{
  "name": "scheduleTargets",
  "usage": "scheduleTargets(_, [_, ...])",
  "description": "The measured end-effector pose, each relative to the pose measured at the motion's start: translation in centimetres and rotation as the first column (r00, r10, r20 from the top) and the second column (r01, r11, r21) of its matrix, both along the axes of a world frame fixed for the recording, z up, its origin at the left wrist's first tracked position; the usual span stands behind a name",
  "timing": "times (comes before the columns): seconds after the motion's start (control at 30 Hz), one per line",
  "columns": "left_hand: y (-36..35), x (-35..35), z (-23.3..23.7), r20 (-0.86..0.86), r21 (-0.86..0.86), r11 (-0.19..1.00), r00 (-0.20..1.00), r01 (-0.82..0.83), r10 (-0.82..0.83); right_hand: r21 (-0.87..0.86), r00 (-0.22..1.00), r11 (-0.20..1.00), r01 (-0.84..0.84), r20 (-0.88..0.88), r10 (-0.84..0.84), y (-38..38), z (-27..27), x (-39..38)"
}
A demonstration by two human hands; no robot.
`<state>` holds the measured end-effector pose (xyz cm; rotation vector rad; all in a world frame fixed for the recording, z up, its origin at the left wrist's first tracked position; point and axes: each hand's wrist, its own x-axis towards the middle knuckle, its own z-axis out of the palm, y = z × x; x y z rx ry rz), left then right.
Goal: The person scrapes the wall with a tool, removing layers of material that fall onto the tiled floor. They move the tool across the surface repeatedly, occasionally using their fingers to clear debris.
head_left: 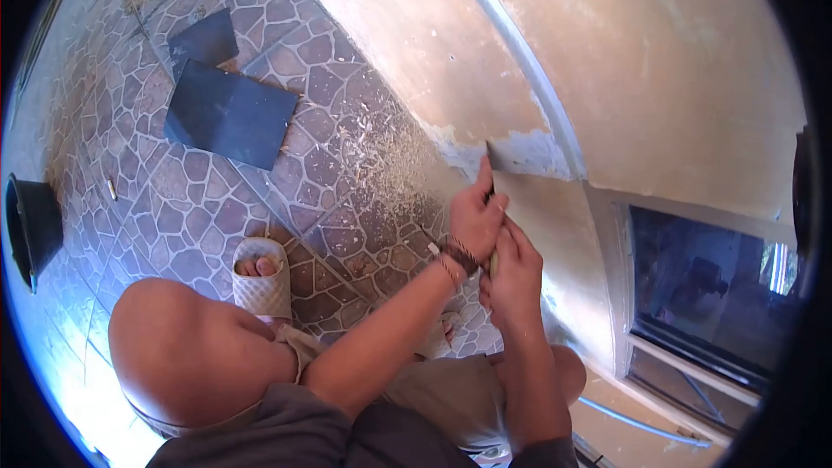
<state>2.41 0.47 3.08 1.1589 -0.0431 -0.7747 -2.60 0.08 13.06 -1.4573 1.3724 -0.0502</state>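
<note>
A thin dark-bladed scraper [489, 149] meets the wall [468, 78] at the lower edge of a pale, stripped patch [533, 152]. My left hand [477, 215], with a dark bracelet at the wrist, is closed around the tool, its index finger stretched along the blade. Just behind it, my right hand [516, 265] is closed on the handle end. Most of the handle is hidden by my fingers. Ragged beige coating borders the stripped patch.
Pale flakes [386, 160] litter the stone-patterned floor [208, 199] beside the wall. Dark flat sheets [232, 113] lie farther left, and a black bucket [35, 230] stands at the left edge. A framed window [702, 277] is at right, above a blue hose [641, 420].
</note>
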Motion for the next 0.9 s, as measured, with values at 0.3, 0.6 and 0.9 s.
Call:
scheduleTargets(0.3, [-0.4, -1.9, 1.0, 0.131, 0.071, 0.997, 0.991, -0.016, 0.006, 0.007, 0.998, 0.998, 0.068, -0.010, -0.068, 0.0, 1.3, -0.9])
scheduleTargets(0.6, [-0.3, -0.7, -3.0, -0.067, 0.039, 0.999, 0.997, 0.031, -0.028, 0.161, 0.998, 0.985, 0.061, -0.014, -0.060, -0.6, -1.1, 0.6])
scheduleTargets(0.9, [1.1, -0.4, -4.6, -0.354, -0.132, 0.991, 0.933, 0.024, -0.070, 0.123, 0.992, 0.988, 0.097, -0.098, -0.085, -0.1, -4.7, 1.6])
